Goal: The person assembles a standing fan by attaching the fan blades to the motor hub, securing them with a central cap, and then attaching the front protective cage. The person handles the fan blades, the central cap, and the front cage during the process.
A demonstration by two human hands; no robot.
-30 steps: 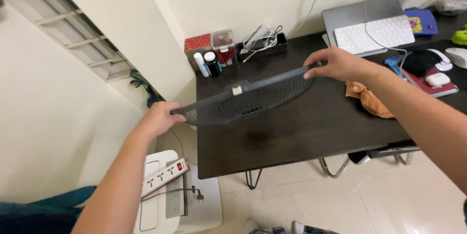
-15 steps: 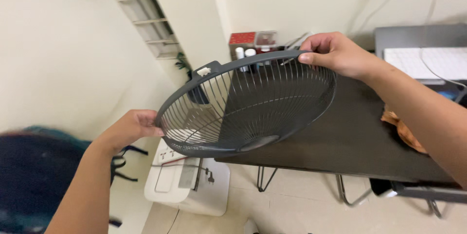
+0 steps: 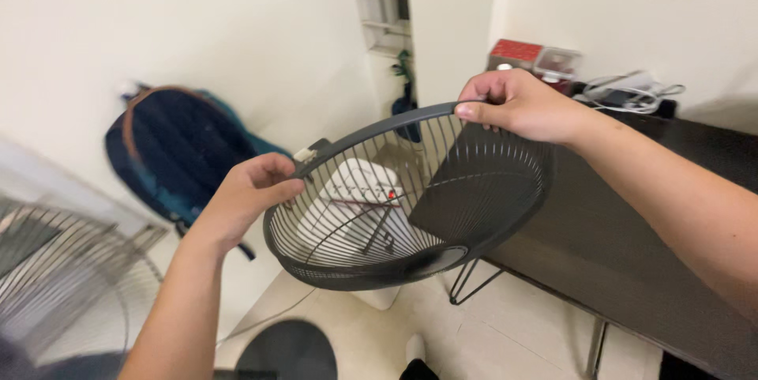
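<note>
A: Item one, what are you holding?

B: You hold a dark grey round wire fan guard [image 3: 410, 206], bowl-shaped, thin radial ribs running to a solid hub at its low centre. It hangs in the air between your two hands, tilted, its open side turned up toward you, off the front left corner of the table.

A: Left hand?

B: Your left hand [image 3: 245, 198] is closed on the near left rim of the guard, fingers curled over the top of the rim and the thumb along its edge, next to a small tab with a pale clip.

A: Right hand?

B: Your right hand [image 3: 517, 103] is pinching the far rim at its highest point, fingers folded over the outside, thumb pressed on the inner edge.

A: Surroundings?

B: Entries as follows. A dark brown wooden table [image 3: 632, 222] on thin black metal legs, to the right and under your right forearm. A red patterned box [image 3: 515, 53] and a clear lidded container [image 3: 557, 62] at the table's back edge, with a bundle of white cables [image 3: 624, 89] just beside them. A white power strip with a red switch [image 3: 363, 190], seen through the ribs, lying on a white unit on the floor. A dark blue backpack with a brown strap [image 3: 178, 155] against the wall at left. A second wire fan grille, silver and blurred [image 3: 55, 269], at the lower left, above a round black base [image 3: 288, 352] on the pale tiled floor
</note>
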